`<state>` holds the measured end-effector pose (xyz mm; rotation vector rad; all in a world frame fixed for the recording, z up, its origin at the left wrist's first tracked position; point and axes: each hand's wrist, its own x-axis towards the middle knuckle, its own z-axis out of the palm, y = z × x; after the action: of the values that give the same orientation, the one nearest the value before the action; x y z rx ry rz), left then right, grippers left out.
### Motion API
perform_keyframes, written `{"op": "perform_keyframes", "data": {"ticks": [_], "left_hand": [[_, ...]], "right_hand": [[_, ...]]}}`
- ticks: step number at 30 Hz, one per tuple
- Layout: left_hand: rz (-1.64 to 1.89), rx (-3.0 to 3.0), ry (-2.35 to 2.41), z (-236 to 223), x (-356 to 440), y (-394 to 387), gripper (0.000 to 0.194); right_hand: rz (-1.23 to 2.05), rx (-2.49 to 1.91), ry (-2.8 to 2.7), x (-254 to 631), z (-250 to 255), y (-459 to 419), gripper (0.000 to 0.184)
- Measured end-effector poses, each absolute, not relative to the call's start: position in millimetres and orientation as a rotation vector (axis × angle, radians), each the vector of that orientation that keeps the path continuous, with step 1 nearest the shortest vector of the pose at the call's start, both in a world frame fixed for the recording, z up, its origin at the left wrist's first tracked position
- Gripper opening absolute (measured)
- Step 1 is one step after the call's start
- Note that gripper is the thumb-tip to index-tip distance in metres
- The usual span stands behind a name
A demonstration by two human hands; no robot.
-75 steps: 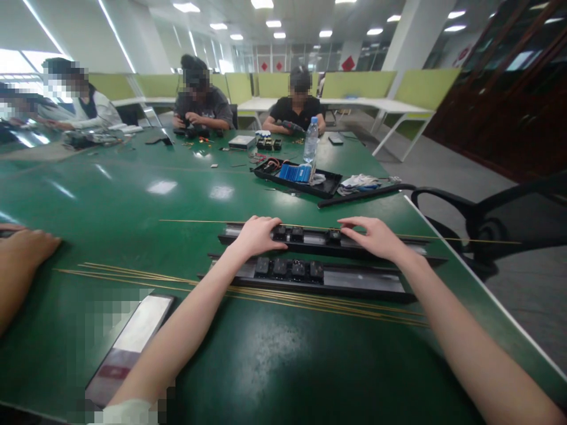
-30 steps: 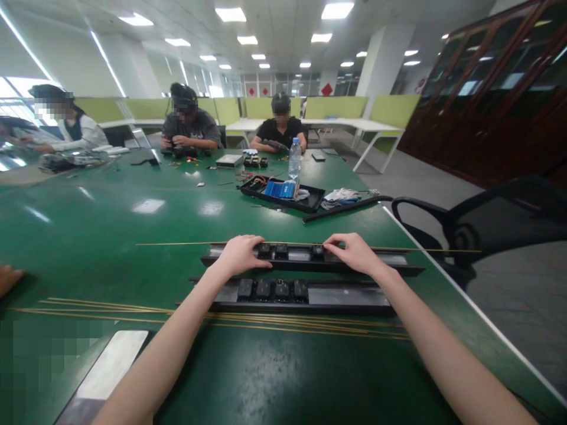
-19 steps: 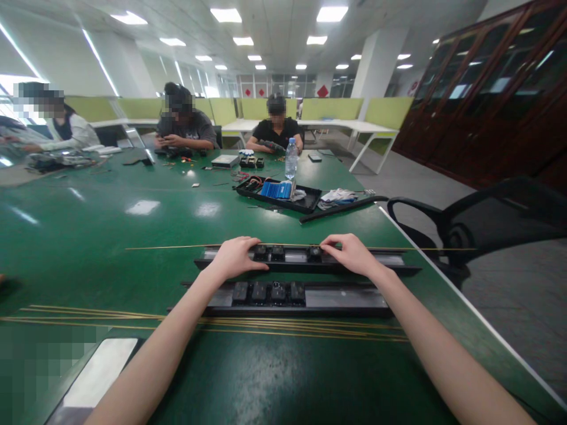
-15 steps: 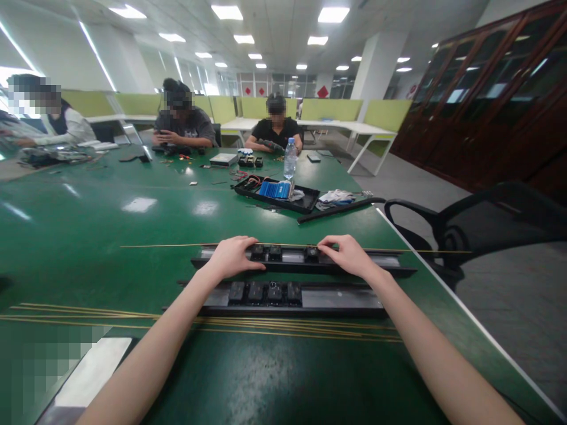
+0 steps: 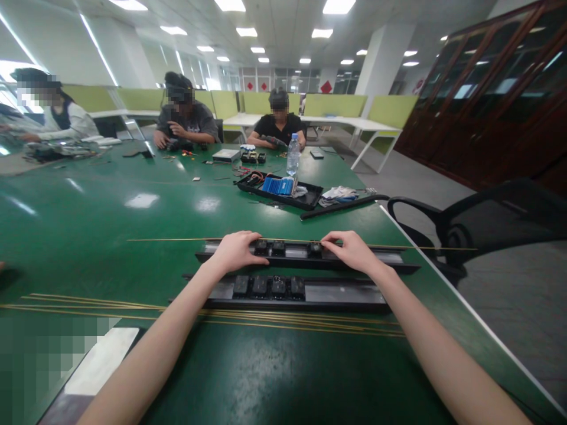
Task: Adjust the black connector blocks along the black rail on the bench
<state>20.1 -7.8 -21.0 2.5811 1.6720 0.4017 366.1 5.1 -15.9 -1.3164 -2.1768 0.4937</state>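
A long black channel rail [image 5: 292,261] lies across the table with a few small black blocks [image 5: 278,248] seated in its grey trough. My left hand [image 5: 237,251] spans the rail's left part, its thumb on the near wall and its fingers over the far wall. A thin golden rod [image 5: 172,239] runs along the rail's far edge and past both ends. Beside the rightmost block [image 5: 315,250], my right hand [image 5: 348,249] pinches the rod between thumb and fingertips. Nearer to me, a second black channel rail [image 5: 345,293] holds several larger black blocks [image 5: 259,287].
Several loose golden rods [image 5: 283,319] lie in front of the near rail. Farther off are a black tray [image 5: 305,199] with a blue pack [image 5: 278,186], gloves [image 5: 339,195], a black strip [image 5: 345,206] and a water bottle [image 5: 293,154]. Co-workers sit across the table; a chair [image 5: 447,218] stands right.
The whole view has shifted slightly. Both hands keep their places on the rail and rod. Across the table, one co-worker's hands have moved apart.
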Motion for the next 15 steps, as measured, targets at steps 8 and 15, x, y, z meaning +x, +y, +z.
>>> {"op": "perform_keyframes", "data": {"ticks": [8, 15], "left_hand": [[0.394, 2.581, 1.666, -21.0, 20.4, -6.9, 0.075], [0.406, 2.582, 1.656, -20.3, 20.5, -7.8, 0.077]], "right_hand": [[0.504, -1.29, -2.148, 365.6, -16.8, 4.0, 0.024], [0.523, -1.306, -2.153, 366.8, -18.6, 7.3, 0.025]]}}
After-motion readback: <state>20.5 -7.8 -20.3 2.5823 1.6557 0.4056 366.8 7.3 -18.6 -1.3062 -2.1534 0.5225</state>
